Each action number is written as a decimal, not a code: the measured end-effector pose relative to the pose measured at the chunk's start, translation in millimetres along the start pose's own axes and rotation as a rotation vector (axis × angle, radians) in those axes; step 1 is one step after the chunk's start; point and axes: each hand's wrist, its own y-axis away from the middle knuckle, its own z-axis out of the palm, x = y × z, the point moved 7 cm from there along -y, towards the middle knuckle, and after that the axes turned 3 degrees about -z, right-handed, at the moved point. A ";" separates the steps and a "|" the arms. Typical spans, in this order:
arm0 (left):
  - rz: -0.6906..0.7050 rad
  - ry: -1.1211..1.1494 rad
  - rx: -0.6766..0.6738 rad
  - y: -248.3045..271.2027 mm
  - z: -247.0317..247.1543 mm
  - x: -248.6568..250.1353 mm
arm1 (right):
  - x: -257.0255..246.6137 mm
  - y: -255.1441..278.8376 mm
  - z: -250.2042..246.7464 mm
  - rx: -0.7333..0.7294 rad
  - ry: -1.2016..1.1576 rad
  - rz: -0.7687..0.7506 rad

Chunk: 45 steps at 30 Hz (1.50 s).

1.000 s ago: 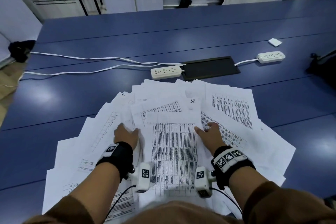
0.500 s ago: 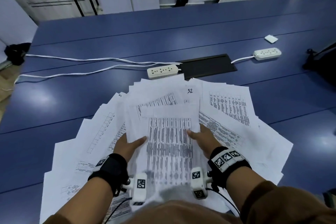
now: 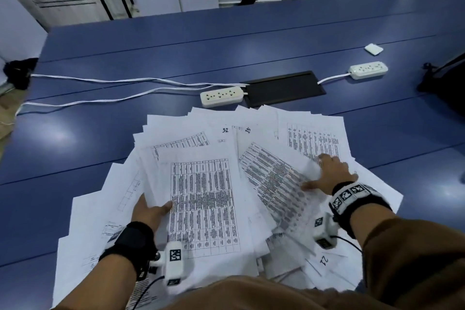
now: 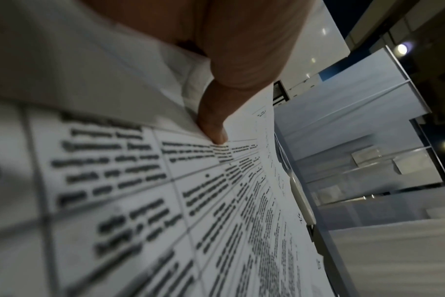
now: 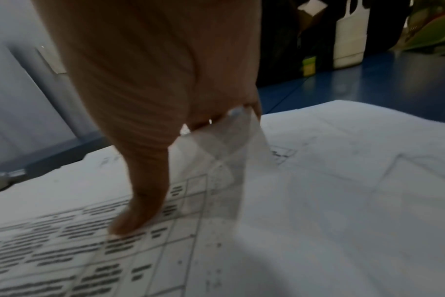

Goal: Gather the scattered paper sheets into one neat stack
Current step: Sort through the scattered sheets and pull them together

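One long blue laminate table [image 3: 251, 40] is seen, carrying everything else. Across its near half a wide fan of white printed paper sheets [image 3: 312, 138] is spread; the sheets overlap too much to be counted. Within the fan, a partly squared bundle of table-printed sheets [image 3: 201, 199] is raised at its near-left edge and is gripped by the left hand [image 3: 148, 211], thumb on top and fingers hidden beneath. On the right side of the fan, the right hand [image 3: 329, 173] is laid with thumb spread on a printed sheet, while the curled corner of a sheet is pinched between its fingers in the right wrist view. One flat black rectangular recessed panel [image 3: 284, 90] is set into the tabletop beyond the papers. Two white plastic power strips are counted: one [image 3: 221, 95] just beside the panel's left end, one [image 3: 368, 70] well apart to the right. One small white square pad [image 3: 373, 48] lies beyond it.
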 end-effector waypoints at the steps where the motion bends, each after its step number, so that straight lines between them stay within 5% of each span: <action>1: 0.005 0.012 0.001 0.7 0.9 -0.9 | 6.5 -0.2 4.4 -0.023 -0.036 -0.002; 8: -0.041 0.048 -0.029 2.6 8.2 -7.1 | -14.2 12.1 26.7 -0.069 -0.414 -0.134; 13: -0.085 0.053 -0.144 19.5 33.3 -2.4 | -68.5 55.8 55.5 -0.284 -0.618 -0.173; 23: 0.064 -0.158 -0.246 44.1 57.1 14.0 | -117.1 96.0 77.3 -0.393 -0.860 -0.281; 28: 0.148 -0.088 -0.142 45.6 45.4 25.8 | -104.9 94.4 71.7 -0.365 -1.015 -0.227; 34: -0.067 0.216 -0.443 57.3 65.6 33.8 | -92.3 89.8 64.6 -0.455 -1.110 -0.158; 37: -0.013 0.140 -0.259 54.0 57.1 35.2 | -73.5 76.7 49.9 -0.179 -1.045 -0.135; 40: -0.014 -0.020 -0.117 41.4 39.2 21.8 | -10.2 59.0 24.4 0.254 -0.730 0.149; 45: -0.076 -0.052 -0.047 25.1 12.6 -1.6 | 66.5 58.5 18.2 0.241 -0.401 0.462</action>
